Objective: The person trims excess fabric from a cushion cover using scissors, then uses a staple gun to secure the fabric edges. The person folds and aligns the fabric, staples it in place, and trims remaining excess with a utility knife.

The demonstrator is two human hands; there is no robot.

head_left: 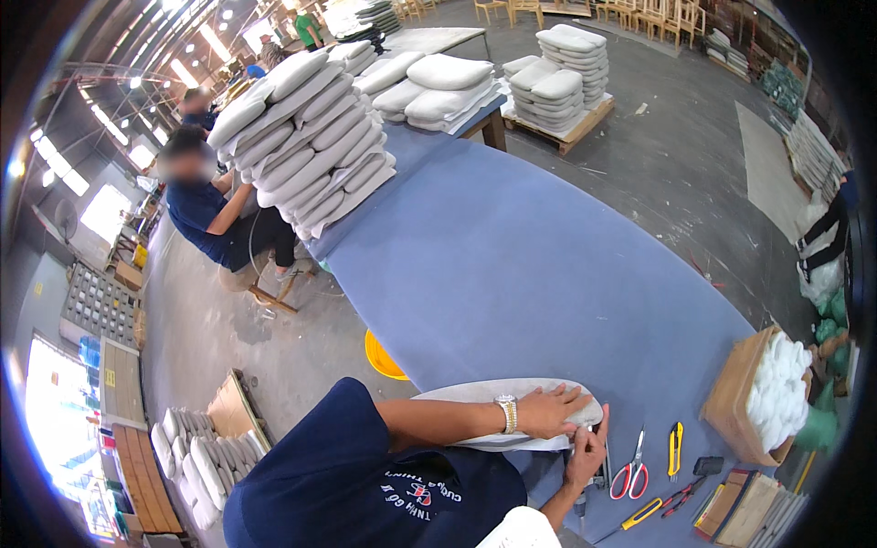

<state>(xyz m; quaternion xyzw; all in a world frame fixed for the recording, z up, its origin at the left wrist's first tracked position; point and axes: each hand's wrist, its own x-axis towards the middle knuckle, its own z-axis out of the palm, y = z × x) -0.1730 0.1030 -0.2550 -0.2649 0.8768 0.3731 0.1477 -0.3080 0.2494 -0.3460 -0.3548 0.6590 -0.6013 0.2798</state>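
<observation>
A pale grey seat cushion [475,393] with white edging lies on the blue-topped table in front of me. My left hand [548,411], with a watch on the wrist, is flat on the cushion's right end, fingers stretched out. My right hand [585,454] is at the cushion's right edge. Its index finger points up along the edge and the other fingers are curled. A dark metal tool [603,470] shows partly beside that hand; whether the fingers hold it is hidden. Red-handled scissors [628,475] lie just right of my right hand.
The blue table [521,265] stretches away from me. Yellow cutters [675,449] and pliers [681,498] lie near a carton [728,402] of white stuffing. Stacked cushions [306,137] stand at the far left, beside a seated person [206,215]. A yellow basin [384,356] is by the left edge.
</observation>
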